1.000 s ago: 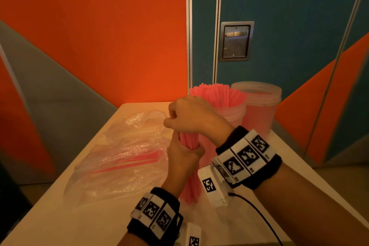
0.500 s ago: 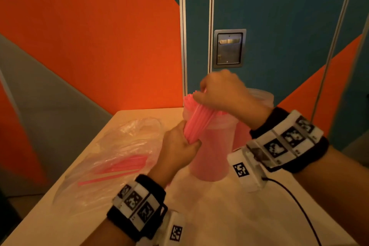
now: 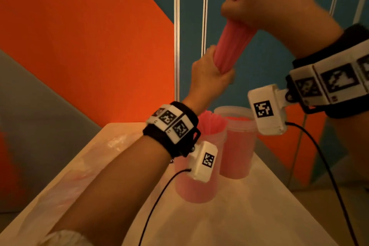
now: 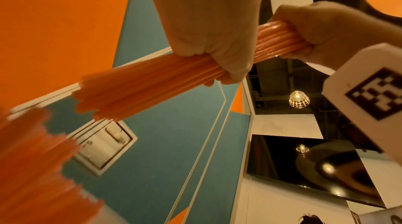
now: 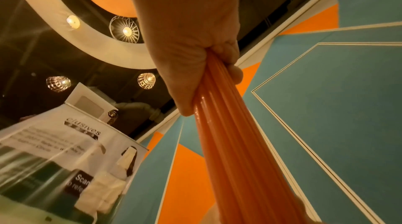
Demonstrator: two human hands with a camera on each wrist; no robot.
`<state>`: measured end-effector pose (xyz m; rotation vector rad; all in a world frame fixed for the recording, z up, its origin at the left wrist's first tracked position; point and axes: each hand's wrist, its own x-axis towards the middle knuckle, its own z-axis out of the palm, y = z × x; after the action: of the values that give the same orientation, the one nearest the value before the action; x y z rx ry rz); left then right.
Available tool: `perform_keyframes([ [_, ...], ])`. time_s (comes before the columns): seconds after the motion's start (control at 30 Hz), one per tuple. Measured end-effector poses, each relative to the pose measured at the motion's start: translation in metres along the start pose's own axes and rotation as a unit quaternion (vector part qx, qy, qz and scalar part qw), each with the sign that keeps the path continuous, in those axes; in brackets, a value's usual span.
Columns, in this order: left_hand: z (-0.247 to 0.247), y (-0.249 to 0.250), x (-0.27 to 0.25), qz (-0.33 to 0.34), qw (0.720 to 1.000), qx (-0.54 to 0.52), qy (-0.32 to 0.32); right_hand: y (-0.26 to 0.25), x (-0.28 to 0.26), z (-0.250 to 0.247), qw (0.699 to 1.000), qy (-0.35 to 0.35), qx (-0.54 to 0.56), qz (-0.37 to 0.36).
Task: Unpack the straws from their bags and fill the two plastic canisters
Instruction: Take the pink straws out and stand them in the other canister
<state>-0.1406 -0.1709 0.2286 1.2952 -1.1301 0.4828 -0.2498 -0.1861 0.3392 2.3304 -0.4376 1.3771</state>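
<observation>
Nearest the head camera, the right hand is fisted tight around the upper end of a bundle of pink straws. The left hand is clamped around the same bundle lower down. The bundle is raised, tilted, well above the table.

Left wrist view: the lower ends of the bundle stick out past the fist, uneven and fanned. Risk: ragged ends probably catch on a rim and splay when lowered.

Below the hands, the near canister already has straws standing proud of its mouth. It looks nearly full. Forcing this bundle in could kink straws or tip it over. The far canister sits just beside it and touching or nearly so; how full it is I cannot tell.

The wrist cables hang close to the canisters. A snag on the way down could knock one.

If either grip loosens mid-air, the smooth straws likely slide out and scatter.

On the left of the table, the plastic bag lies flat. Contents unclear.
</observation>
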Motion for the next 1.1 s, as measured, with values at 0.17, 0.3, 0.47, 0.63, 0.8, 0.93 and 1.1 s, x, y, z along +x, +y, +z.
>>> perform_keyframes([
  [0.17,0.033,-0.03,-0.026,-0.076,0.995,-0.062,-0.007,-0.002,-0.012,0.027,0.998,-0.05,-0.029,-0.027],
  [0.3,0.043,-0.055,-0.047,-0.142,0.987,-0.067,-0.027,-0.004,-0.023,0.06,0.992,-0.122,-0.031,-0.017],
  [0.47,0.042,-0.069,-0.059,-0.214,0.965,-0.133,-0.077,-0.004,-0.032,0.104,0.979,-0.203,0.0,-0.02],
  [0.63,0.024,-0.068,-0.048,-0.181,0.959,-0.21,-0.054,-0.005,-0.063,0.154,0.954,-0.299,0.01,-0.028],
  [0.8,-0.005,-0.076,-0.057,-0.101,0.991,-0.022,-0.084,-0.008,-0.104,0.194,0.91,-0.414,0.024,-0.012],
  [0.93,-0.017,-0.103,-0.058,-0.111,0.972,0.179,-0.107,-0.007,-0.102,0.205,0.881,-0.423,0.193,0.081],
  [1.1,-0.023,-0.118,-0.06,-0.137,0.92,0.262,-0.257,0.011,-0.093,0.206,0.837,-0.324,0.396,0.193],
])
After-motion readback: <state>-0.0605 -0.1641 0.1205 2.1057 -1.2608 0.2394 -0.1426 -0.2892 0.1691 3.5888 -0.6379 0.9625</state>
